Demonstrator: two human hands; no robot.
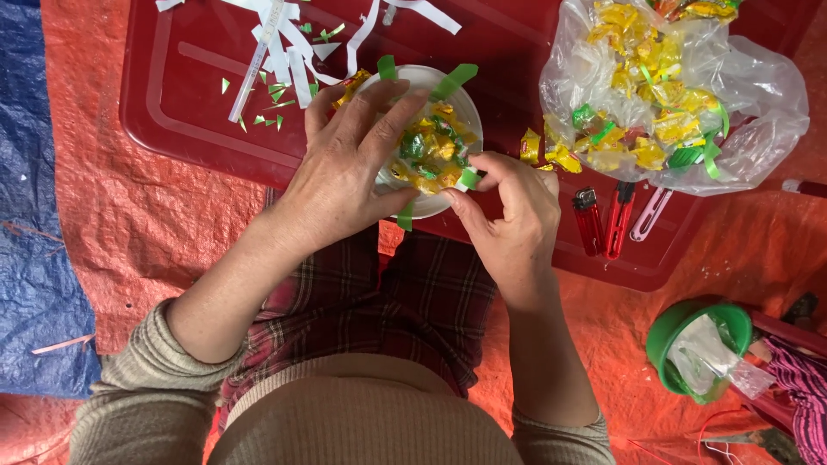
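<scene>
Left grip (345, 168) clasps the white bowl (461, 99) of wrapped candies (431, 151) over the red tray (189, 95). Right grip (512, 211) pinches a green strip (469, 178) at the bowl's rim.

Makeshift home craft spot, worked seated on the ground.

Orange tarp (129, 198) and blue tarp (34, 215) cover the floor; a low red plastic lid (189, 95) serves as table, with paper scraps (284, 43), a bag of wrapped sweets (663, 95), a lighter (588, 220) and cutters (618, 220) along its near edge.
</scene>
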